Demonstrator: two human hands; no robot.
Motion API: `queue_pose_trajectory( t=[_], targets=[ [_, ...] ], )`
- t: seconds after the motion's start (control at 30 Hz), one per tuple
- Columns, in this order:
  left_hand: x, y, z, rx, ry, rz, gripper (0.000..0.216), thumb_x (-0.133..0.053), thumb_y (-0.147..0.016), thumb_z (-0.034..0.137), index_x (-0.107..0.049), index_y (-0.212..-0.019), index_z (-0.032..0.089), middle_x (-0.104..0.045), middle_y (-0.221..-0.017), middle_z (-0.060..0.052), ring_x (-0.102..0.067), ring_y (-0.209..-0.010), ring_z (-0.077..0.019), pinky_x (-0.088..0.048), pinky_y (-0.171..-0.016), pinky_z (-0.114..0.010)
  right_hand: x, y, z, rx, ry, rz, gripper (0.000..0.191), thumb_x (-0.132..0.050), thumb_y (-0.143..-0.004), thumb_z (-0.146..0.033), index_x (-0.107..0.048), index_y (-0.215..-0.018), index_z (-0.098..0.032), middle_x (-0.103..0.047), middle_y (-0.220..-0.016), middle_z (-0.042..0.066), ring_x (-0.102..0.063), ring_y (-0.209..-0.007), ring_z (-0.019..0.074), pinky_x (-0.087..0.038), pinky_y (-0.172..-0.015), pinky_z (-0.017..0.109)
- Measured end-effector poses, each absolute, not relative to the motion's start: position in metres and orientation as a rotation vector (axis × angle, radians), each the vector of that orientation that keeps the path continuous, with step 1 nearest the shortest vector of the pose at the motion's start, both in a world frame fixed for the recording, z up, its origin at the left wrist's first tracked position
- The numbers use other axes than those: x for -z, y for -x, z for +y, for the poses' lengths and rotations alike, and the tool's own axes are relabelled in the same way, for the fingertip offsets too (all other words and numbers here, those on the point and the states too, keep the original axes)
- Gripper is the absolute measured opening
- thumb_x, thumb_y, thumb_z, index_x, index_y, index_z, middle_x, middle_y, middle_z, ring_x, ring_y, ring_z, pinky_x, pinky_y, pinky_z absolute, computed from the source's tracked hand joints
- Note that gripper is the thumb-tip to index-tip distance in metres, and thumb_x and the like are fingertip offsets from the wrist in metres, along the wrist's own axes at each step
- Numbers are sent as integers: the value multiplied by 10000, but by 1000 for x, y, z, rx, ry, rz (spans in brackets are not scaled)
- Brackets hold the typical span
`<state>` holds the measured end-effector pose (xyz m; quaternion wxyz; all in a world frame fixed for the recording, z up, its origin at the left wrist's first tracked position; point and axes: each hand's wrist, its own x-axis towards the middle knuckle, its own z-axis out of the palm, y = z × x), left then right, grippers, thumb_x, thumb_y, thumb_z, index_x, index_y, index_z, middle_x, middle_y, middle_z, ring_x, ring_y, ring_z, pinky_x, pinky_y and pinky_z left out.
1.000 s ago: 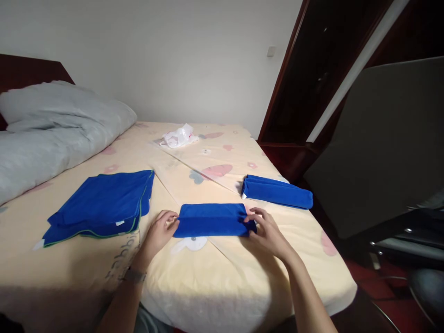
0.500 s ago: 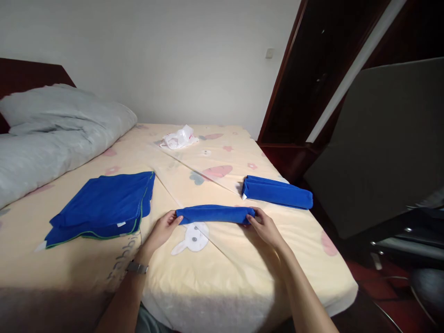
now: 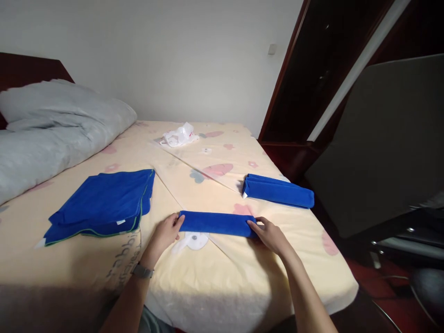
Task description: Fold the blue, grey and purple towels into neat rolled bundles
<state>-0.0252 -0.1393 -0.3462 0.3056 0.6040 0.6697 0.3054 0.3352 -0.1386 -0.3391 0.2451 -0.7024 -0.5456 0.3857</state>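
A blue cloth (image 3: 217,223), folded into a long narrow strip, lies flat across the bedsheet in front of me. My left hand (image 3: 169,231) pinches its left end between thumb and fingers. At the opposite end, my right hand (image 3: 270,235) grips the cloth with the thumb on top. Beyond my right hand rests a folded blue cloth bundle (image 3: 279,190), in stacked strips with a small white tag. Left of my left hand are several blue cloths (image 3: 104,199) with green edging, spread in a loose, uneven pile.
The bed (image 3: 222,273) has a cream sheet with rabbit and carrot prints. A crumpled white plastic bag (image 3: 180,135) sits toward the wall. A grey quilt (image 3: 62,125) is heaped at the left. Past the bed's right edge stands a dark door (image 3: 308,69).
The strip of cloth has come down flat onto the sheet and slightly toward me, with both hands still at its ends. The other cloths have stayed in place.
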Motion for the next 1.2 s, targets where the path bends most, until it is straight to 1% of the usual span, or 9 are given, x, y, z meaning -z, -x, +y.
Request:
queue_pose_trajectory(
  t=[0.13,0.2,0.37,0.47,0.63,0.73,0.87,1.0,1.2],
  targets=[
    [350,22,-136,-1039,-1249,1515,389,-615,-784,592,-565,-846,212,-643,-861,-9,-656,-704,-176,-510,-568,-255,351,-329,-136,-1134,1682,-1237,430,-671,-774,-577,-623,-1005,-217,-702,-740,55,-674,-621,235,-525,-533,319],
    [350,21,-135,-1142,-1172,1433,382,-672,-752,558,-545,-780,199,-617,-836,-2,-630,-786,-171,-526,-638,-254,358,-326,-132,-1042,1619,-1229,383,-697,-753,-520,-626,-964,-208,-673,-688,31,-659,-635,226,-515,-545,305],
    [352,23,-135,-1296,-1147,1434,376,-758,-696,471,-521,-692,180,-551,-682,30,-544,-665,-118,-430,-598,-202,362,-326,-126,-924,1545,-1232,442,-678,-746,-487,-614,-1064,-187,-677,-803,39,-638,-745,218,-505,-645,301],
    [355,23,-134,-1339,-1125,1386,361,-775,-685,435,-523,-738,183,-565,-703,33,-543,-662,-111,-393,-586,-197,362,-329,-125,-881,1519,-1246,475,-647,-770,-506,-590,-1118,-188,-661,-809,29,-617,-728,207,-489,-644,295],
    [356,21,-134,-1265,-1167,1394,370,-767,-698,423,-521,-855,196,-577,-786,25,-576,-728,-125,-413,-611,-204,366,-332,-122,-847,1602,-1355,420,-597,-807,-486,-583,-1128,-216,-638,-734,-2,-630,-698,220,-493,-651,314],
    [354,19,-136,-1297,-1214,1417,389,-765,-694,431,-520,-894,203,-590,-849,3,-609,-816,-150,-453,-664,-221,361,-332,-123,-831,1541,-1360,420,-588,-829,-478,-572,-1156,-216,-666,-829,29,-645,-769,228,-505,-706,331],
    [346,10,-139,-1373,-1278,1395,424,-773,-680,437,-503,-922,216,-600,-880,-1,-633,-877,-163,-494,-765,-257,336,-341,-131,-803,1366,-1283,441,-607,-841,-492,-565,-1179,-212,-666,-1067,93,-633,-965,244,-520,-763,324],
    [324,-29,-120,-1377,-1347,1268,418,-751,-715,437,-481,-949,220,-602,-881,-2,-650,-851,-157,-509,-771,-270,305,-381,-133,-588,1308,-1204,429,-656,-821,-483,-601,-1142,-204,-648,-1133,109,-602,-1044,253,-513,-789,318],
    [296,-146,-34,-1490,-1554,1115,283,-652,-810,336,-457,-982,222,-592,-1002,-49,-630,-872,-139,-509,-746,-242,271,-481,-74,-180,1328,-1064,435,-661,-810,-456,-648,-1149,-184,-678,-1059,99,-628,-952,236,-493,-833,350]
  ],
)
